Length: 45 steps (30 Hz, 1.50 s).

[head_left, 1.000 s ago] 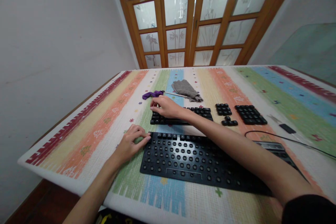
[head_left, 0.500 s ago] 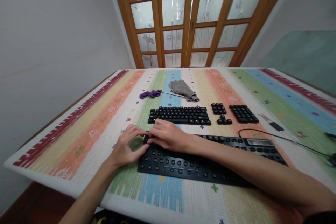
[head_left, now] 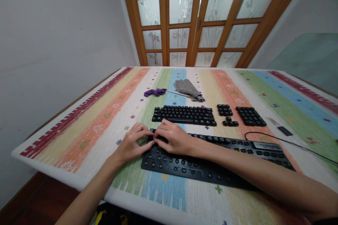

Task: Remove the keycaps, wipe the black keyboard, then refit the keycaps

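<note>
A black keyboard base [head_left: 169, 168] lies on the table, with rows of bare key stems at its front and keycaps along its back row. My left hand [head_left: 134, 142] is at its upper left corner, thumb and index finger bent together in a pinch. Right beside it, my right hand [head_left: 171, 139] rests over the same corner with curled fingers, the fingertips of both hands close together. Whatever lies between the fingers is too small and hidden to make out. Behind the hands sits a block of loose black keycaps [head_left: 185, 115] laid out in keyboard order.
More keycaps form a small group [head_left: 224, 110], an arrow cluster [head_left: 230, 122] and a number pad block [head_left: 250, 116]. A purple cloth [head_left: 155, 92], a thin stick [head_left: 176, 93] and a grey cloth [head_left: 188, 89] lie further back. On the right are a cable [head_left: 298, 146] and a black-handled tool [head_left: 285, 131].
The view has shifted slightly, so everything sits a little further right. Both hands stay at the keyboard's upper left corner, with only small finger movement.
</note>
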Motion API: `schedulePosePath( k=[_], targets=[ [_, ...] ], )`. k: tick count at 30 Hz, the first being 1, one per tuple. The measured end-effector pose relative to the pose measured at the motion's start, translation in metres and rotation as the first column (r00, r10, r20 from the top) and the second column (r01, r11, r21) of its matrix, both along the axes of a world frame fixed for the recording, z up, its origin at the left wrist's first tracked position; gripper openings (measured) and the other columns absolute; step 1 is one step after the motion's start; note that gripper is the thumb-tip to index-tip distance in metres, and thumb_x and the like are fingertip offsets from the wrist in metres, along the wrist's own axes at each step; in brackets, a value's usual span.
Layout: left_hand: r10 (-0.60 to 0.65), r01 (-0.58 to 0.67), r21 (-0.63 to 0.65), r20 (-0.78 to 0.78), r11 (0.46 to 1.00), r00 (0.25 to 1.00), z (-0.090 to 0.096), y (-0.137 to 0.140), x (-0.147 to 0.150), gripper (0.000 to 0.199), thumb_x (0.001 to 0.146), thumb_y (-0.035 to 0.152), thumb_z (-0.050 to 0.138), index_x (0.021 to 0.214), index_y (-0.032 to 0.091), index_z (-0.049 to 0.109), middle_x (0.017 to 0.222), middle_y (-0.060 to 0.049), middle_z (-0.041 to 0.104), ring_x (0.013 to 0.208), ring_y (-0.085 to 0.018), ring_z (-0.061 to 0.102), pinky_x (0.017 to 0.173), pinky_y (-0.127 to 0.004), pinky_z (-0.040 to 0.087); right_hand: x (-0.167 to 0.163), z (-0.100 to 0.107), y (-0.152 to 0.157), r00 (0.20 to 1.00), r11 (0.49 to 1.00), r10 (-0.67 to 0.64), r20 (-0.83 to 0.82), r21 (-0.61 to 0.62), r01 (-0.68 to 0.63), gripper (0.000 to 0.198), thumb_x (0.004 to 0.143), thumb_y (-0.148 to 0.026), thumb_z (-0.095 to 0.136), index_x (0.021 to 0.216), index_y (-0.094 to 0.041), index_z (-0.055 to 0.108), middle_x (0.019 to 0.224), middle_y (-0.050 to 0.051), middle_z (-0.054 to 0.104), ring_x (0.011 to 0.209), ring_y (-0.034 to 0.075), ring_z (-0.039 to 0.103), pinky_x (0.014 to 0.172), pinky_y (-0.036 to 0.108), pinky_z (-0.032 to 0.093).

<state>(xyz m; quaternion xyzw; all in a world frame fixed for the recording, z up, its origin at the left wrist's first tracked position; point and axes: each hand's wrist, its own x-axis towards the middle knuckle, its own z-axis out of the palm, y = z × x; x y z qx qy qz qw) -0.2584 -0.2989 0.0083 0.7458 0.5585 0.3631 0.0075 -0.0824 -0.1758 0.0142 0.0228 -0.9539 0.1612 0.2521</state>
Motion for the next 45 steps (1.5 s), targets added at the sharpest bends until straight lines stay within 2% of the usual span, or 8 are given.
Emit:
schedulePosePath(
  k=[7,16,22,32,38,42,45],
  targets=[
    [0.007,-0.007,-0.034,0.021,0.999,1.000,-0.002,0.000,0.000,0.012,0.087,0.021,0.065,0.099,0.019,0.068,0.088,-0.003,0.062,0.085,-0.018,0.058,0.076,-0.033,0.050,0.002,-0.002,0.002,1.000,1.000,-0.011,0.002,-0.006,0.011,0.006,0.091,-0.018,0.058,0.089,-0.015,0.063,0.083,0.008,0.068,0.078,0.020,0.054,0.077,0.034,0.045],
    [-0.002,0.002,-0.017,0.030,1.000,1.000,-0.001,-0.001,0.001,0.013,0.088,0.019,0.061,0.099,0.020,0.069,0.088,-0.004,0.061,0.085,-0.018,0.058,0.077,-0.033,0.050,0.003,0.000,0.000,0.997,0.999,-0.051,0.057,0.007,0.050,0.006,0.092,-0.020,0.058,0.089,-0.015,0.061,0.079,0.008,0.065,0.079,0.021,0.054,0.070,0.031,0.043],
    [-0.047,0.048,0.012,-0.038,0.999,0.998,-0.001,-0.001,0.001,0.011,0.088,0.017,0.060,0.092,0.020,0.069,0.087,-0.004,0.059,0.083,-0.018,0.055,0.074,-0.032,0.048,0.001,0.004,-0.004,0.988,0.996,-0.083,0.133,-0.032,0.088,0.006,0.089,-0.017,0.059,0.094,-0.014,0.061,0.083,0.009,0.063,0.080,0.021,0.054,0.069,0.030,0.042],
    [-0.048,0.049,0.004,-0.161,0.999,0.986,0.005,-0.003,0.005,0.008,0.087,0.024,0.062,0.089,0.019,0.069,0.089,-0.005,0.058,0.083,-0.020,0.053,0.076,-0.035,0.047,-0.005,0.011,-0.002,0.974,0.996,-0.075,0.215,-0.037,0.085,0.007,0.088,-0.016,0.060,0.095,-0.015,0.061,0.086,0.008,0.064,0.082,0.021,0.055,0.069,0.030,0.042],
    [-0.038,0.034,-0.022,-0.200,0.999,0.979,0.004,-0.003,0.005,0.012,0.088,0.028,0.062,0.087,0.020,0.070,0.091,-0.006,0.059,0.085,-0.021,0.052,0.077,-0.036,0.047,-0.007,0.016,-0.003,0.960,0.994,-0.109,0.259,0.033,0.104,0.014,0.090,-0.017,0.059,0.103,-0.016,0.063,0.084,0.008,0.062,0.076,0.020,0.054,0.065,0.028,0.039],
    [-0.036,0.037,0.004,-0.186,0.999,0.982,0.003,-0.003,0.005,0.013,0.088,0.031,0.064,0.090,0.020,0.071,0.092,-0.007,0.059,0.087,-0.021,0.054,0.079,-0.037,0.048,-0.008,0.024,0.005,0.948,0.996,-0.075,0.309,0.068,0.057,0.013,0.087,-0.019,0.062,0.099,-0.016,0.067,0.085,0.009,0.062,0.074,0.019,0.055,0.063,0.027,0.038],
    [-0.046,0.057,0.058,-0.181,0.997,0.982,0.003,-0.004,0.005,0.012,0.088,0.028,0.066,0.094,0.019,0.070,0.099,-0.008,0.061,0.093,-0.022,0.056,0.083,-0.038,0.049,-0.011,0.031,0.020,0.963,0.998,-0.062,0.261,0.023,0.059,0.010,0.084,-0.016,0.065,0.092,-0.015,0.070,0.082,0.007,0.064,0.080,0.019,0.057,0.069,0.027,0.040]
  ],
)
